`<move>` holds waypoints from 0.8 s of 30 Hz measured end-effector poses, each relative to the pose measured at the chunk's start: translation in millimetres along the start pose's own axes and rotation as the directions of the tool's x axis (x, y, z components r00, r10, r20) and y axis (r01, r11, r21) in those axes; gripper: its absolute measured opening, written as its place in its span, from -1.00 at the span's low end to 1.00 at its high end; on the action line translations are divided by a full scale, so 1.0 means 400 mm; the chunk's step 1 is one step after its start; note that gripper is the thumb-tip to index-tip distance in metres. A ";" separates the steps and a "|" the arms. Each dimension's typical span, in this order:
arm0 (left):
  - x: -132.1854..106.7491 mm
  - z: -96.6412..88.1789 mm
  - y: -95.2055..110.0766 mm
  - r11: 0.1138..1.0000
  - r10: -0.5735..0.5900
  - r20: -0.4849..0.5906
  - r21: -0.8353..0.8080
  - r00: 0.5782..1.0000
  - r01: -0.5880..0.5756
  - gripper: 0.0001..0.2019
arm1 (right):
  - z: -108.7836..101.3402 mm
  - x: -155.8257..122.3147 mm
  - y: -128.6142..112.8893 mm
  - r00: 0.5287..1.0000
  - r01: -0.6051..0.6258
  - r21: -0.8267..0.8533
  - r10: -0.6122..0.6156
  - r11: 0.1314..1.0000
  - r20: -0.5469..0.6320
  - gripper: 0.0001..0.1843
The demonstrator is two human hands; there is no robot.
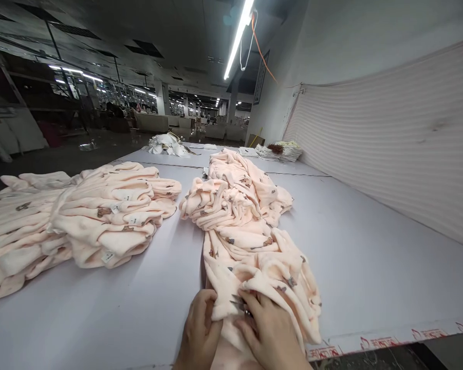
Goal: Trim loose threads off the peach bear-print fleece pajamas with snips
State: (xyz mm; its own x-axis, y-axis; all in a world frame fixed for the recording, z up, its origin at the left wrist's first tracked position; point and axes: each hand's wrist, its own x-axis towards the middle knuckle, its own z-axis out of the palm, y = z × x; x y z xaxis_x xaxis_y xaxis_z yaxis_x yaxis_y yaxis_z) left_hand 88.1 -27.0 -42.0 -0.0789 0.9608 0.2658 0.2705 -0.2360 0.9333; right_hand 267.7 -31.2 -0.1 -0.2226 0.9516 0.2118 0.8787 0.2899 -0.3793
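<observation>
A long heap of pale peach fleece garments with small brown prints lies down the middle of a white table. At its near end my left hand pinches a fold of the nearest garment. My right hand presses on the same fabric and grips a small metal tool, apparently thread snips, its tips against the cloth.
A second stack of peach garments with white labels sits on the left. Farther back lie a white cloth pile and folded white stacks. A ribbed fabric wall runs along the right. The table's near edge carries red-printed tape.
</observation>
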 end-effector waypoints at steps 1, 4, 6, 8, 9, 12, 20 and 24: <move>0.006 -0.003 0.006 1.000 -0.002 0.002 0.010 1.000 0.002 -0.73 | 0.009 0.004 0.006 1.000 -0.015 -0.018 0.015 1.000 -0.007 -0.58; 0.034 -0.015 0.032 0.974 -0.126 0.230 -0.155 0.965 0.164 -0.81 | 0.015 0.034 0.038 0.993 -0.071 0.084 0.078 0.994 -0.083 -0.64; 0.055 -0.019 0.051 0.819 -0.231 0.454 -0.387 0.861 0.424 -0.71 | 0.003 0.063 0.054 0.984 -0.083 0.158 0.105 0.984 -0.142 -0.69; 0.073 -0.019 0.063 0.581 -0.234 0.592 -0.551 0.771 0.599 -0.68 | -0.013 0.089 0.057 0.977 -0.093 0.165 0.121 0.982 -0.173 -0.75; 0.080 -0.018 0.066 0.492 -0.216 0.616 -0.602 0.758 0.629 -0.69 | -0.021 0.097 0.055 0.976 -0.097 0.158 0.125 0.983 -0.178 -0.77; 0.094 -0.014 0.061 0.367 -0.205 0.622 -0.667 0.756 0.648 -0.71 | -0.040 0.094 0.037 0.977 -0.110 0.167 0.138 0.980 -0.165 -0.84; 0.103 0.002 0.043 0.343 -0.171 0.619 -0.692 0.767 0.635 -0.68 | -0.041 0.039 0.002 0.989 0.027 0.233 0.008 0.972 -0.148 -0.73; 0.103 0.004 0.055 0.362 -0.152 0.642 -0.671 0.751 0.647 -0.66 | -0.033 0.047 0.006 0.991 -0.037 0.284 0.073 0.958 -0.116 -0.78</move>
State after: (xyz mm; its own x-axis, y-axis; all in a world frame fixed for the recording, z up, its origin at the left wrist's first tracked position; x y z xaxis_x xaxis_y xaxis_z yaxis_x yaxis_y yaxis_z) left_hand 92.1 7.7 -11.0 0.5156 0.8513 -0.0975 -0.5968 0.4384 0.6720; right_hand 271.0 -14.0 14.8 -0.1077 0.9521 0.2863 0.7299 0.2712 -0.6274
